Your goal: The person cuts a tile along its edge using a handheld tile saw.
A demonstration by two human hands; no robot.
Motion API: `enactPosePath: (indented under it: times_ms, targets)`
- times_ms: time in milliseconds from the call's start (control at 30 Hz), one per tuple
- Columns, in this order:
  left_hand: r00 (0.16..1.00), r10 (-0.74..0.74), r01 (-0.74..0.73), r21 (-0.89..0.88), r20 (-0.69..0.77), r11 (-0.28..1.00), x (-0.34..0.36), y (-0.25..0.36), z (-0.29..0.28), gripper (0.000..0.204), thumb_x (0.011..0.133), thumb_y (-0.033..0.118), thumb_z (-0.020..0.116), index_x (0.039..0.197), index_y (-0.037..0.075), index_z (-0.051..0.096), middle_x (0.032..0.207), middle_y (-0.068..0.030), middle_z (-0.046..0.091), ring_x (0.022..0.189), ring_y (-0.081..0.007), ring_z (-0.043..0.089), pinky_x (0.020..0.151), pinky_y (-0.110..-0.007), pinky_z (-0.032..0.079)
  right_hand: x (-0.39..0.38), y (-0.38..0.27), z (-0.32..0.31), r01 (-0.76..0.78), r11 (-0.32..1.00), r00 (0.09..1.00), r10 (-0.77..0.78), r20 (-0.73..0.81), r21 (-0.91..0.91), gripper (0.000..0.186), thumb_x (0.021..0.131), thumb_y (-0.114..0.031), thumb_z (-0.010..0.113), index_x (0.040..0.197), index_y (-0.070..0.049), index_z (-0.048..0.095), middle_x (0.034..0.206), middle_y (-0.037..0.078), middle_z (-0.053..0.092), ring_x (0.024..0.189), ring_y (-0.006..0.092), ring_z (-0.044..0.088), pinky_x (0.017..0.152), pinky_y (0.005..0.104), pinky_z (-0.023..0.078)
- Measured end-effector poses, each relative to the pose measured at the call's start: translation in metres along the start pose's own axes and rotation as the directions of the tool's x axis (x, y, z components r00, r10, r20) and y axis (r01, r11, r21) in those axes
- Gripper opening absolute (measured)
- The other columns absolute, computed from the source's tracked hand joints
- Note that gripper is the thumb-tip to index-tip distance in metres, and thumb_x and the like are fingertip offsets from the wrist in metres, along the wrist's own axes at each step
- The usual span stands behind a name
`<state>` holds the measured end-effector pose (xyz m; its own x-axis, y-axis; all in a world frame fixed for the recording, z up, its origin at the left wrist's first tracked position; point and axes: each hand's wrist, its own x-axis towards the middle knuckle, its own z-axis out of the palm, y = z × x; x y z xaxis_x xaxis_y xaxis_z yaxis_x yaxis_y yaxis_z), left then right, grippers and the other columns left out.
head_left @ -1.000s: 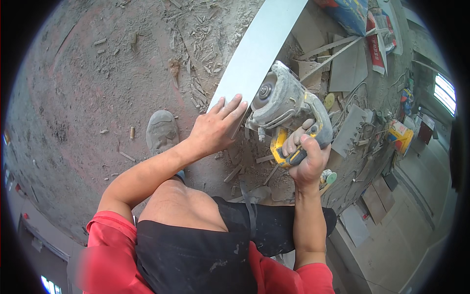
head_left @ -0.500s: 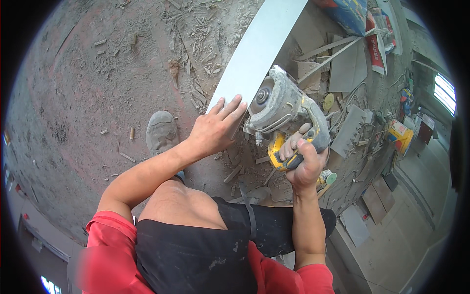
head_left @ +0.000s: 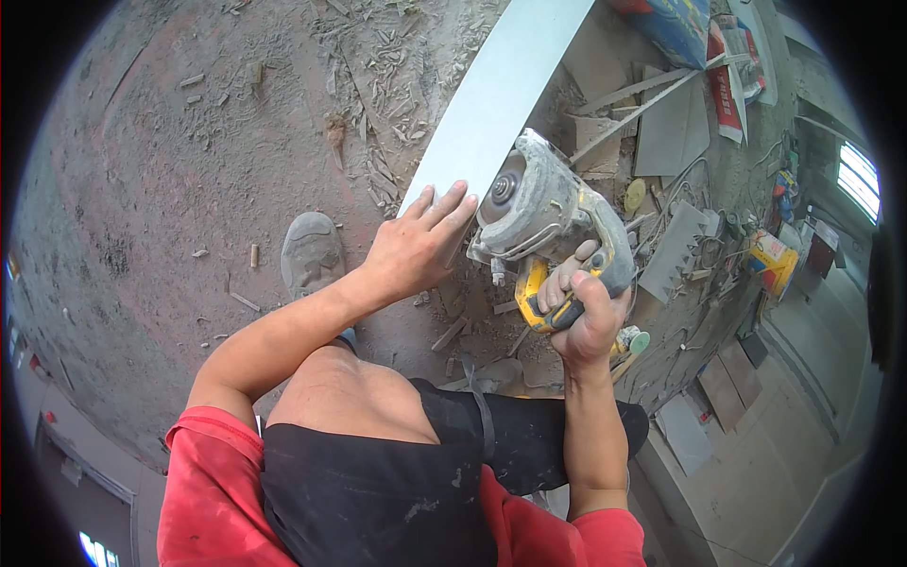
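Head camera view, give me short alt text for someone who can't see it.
A person's right hand holds a dusty handheld cutting saw against a long pale tile strip, which the left hand presses flat. Tile scraps litter the dusty floor.

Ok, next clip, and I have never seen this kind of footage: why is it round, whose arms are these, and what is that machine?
The picture comes from a wide-angle camera worn on a person's head, looking down, so the view is round and straight edges bend. The two bare arms from below are the wearer's own. The left hand lies flat on the near end of a long pale tile strip resting on the dusty floor. The right hand grips the yellow handle of a dust-covered handheld cutter, its round blade at the strip's right edge. A grey shoe stands just left of the strip. Tile offcuts, chips and rubble lie scattered to the right.
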<state>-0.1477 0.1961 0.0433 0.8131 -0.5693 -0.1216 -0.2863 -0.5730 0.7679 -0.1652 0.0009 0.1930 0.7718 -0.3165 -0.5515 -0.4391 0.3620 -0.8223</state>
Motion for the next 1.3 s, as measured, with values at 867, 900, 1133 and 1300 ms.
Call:
enactPosePath:
  times_ms: [867,900,1133,1300]
  targets:
    - [1.0,-0.006,0.006,-0.001,-0.013,1.0,0.001,0.0,0.001,0.091,0.065,0.01,0.08,0.148,0.013,0.044,0.155,-0.0109,0.044,0.131,-0.0401,0.054,0.094,-0.045,0.058,-0.015,0.006,0.001,-0.04,0.999,0.998,0.039,-0.044,-0.028,0.032,0.083,-0.005,0.057,0.114,0.002,0.053,0.071,0.011,0.056,0.058,0.0195,0.055,0.056,0.0352,0.048]
    - [1.0,-0.008,0.008,-0.005,-0.014,1.0,0.001,0.001,0.001,0.09,0.065,0.009,0.08,0.148,0.013,0.045,0.155,-0.011,0.044,0.131,-0.0401,0.054,0.094,-0.045,0.058,-0.016,0.006,0.001,-0.04,0.999,0.998,0.038,-0.044,-0.028,0.032,0.083,-0.005,0.057,0.114,0.002,0.053,0.071,0.011,0.056,0.058,0.0195,0.055,0.056,0.0352,0.048]
    - [1.0,-0.006,0.006,-0.016,-0.002,1.0,0.0,0.001,-0.001,0.09,0.066,0.008,0.078,0.149,0.013,0.044,0.156,-0.0111,0.044,0.132,-0.0404,0.053,0.094,-0.046,0.058,-0.019,0.009,0.001,-0.038,0.999,0.998,0.036,-0.042,-0.037,0.032,0.084,-0.006,0.057,0.114,0.002,0.052,0.071,0.011,0.056,0.058,0.0201,0.055,0.056,0.0355,0.048]
    - [1.0,-0.005,0.005,-0.011,-0.009,1.0,0.0,0.0,0.0,0.09,0.066,0.008,0.078,0.149,0.014,0.044,0.156,-0.011,0.043,0.132,-0.041,0.053,0.094,-0.046,0.058,-0.02,0.009,0.003,-0.043,0.997,0.998,0.041,-0.044,-0.056,0.032,0.084,-0.006,0.056,0.115,0.002,0.052,0.071,0.011,0.056,0.058,0.0203,0.055,0.057,0.0359,0.048]
